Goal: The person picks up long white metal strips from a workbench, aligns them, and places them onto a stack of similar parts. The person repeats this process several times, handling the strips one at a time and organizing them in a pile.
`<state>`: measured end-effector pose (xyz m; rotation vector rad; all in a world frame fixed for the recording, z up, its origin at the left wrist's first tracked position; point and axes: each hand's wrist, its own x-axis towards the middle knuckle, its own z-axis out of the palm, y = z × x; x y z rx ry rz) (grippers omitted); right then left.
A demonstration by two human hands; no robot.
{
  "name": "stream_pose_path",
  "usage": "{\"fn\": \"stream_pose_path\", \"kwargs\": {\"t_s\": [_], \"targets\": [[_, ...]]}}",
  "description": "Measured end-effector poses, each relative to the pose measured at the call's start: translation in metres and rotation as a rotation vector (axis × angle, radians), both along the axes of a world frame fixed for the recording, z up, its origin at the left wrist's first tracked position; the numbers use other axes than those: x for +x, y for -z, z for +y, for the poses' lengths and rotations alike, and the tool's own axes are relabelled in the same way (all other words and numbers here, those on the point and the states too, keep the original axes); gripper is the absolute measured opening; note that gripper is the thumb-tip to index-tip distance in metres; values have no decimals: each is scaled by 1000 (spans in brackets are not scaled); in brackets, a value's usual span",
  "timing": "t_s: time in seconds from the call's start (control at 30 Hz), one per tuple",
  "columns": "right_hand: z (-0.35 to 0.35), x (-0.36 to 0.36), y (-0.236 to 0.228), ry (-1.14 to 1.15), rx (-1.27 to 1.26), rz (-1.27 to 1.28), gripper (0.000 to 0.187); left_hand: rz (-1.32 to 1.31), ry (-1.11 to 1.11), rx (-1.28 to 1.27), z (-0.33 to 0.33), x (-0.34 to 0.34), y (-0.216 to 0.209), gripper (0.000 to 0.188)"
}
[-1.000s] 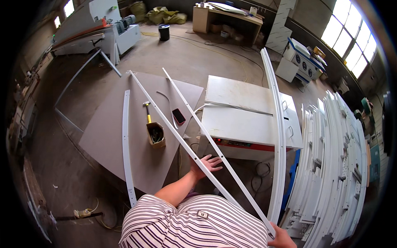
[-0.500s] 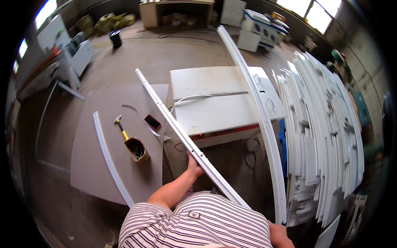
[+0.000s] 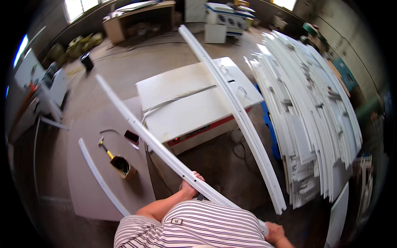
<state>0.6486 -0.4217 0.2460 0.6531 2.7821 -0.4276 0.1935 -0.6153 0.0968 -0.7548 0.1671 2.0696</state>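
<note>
A long white plastic profile [image 3: 151, 140] with small dark holes slants across in front of my body, from the far left to the near right. My left hand [image 3: 191, 186] is wrapped round it from below, near the holes. My right hand [image 3: 273, 232] is closed at its near end, beside my striped shirt; part of that grip is hidden. A second long white profile [image 3: 235, 103] lies across the low white machine table [image 3: 186, 118], its near end sticking out past the table's edge, apart from my hands.
On the left, a grey-brown board [image 3: 87, 198] bears a curved white strip [image 3: 99, 175], a yellow-handled hammer [image 3: 106, 149], an open box [image 3: 123, 167] and a phone [image 3: 132, 137]. A large stack of white profiles [image 3: 306, 120] stands at right. Cables [image 3: 240, 149] lie on the floor.
The view has turned to the right, so the room shifts left. My right hand, earlier near the second profile's near end, is now at the near end of the profile in my left hand.
</note>
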Motion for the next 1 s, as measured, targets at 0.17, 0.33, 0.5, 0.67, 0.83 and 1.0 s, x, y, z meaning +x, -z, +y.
{"fn": "stream_pose_path", "kwargs": {"t_s": [0.17,0.33,0.5,0.67,0.83,1.0], "targets": [[-21,31,27,348,-325,-113,50,59,46,-46,38,8,-8,36],[-8,41,55,354,-233,-91,48,96,182,-95,88,17,-14,51],[-3,32,65,429,-251,-64,46,90,389,-190,142,40,11,83],[5,28,77,451,-259,-48,43,166,571,-346,187,71,43,84],[13,27,82,474,-273,-40,41,232,710,-412,229,80,48,82],[30,20,88,445,-283,-26,39,496,856,-583,254,57,48,64]]}}
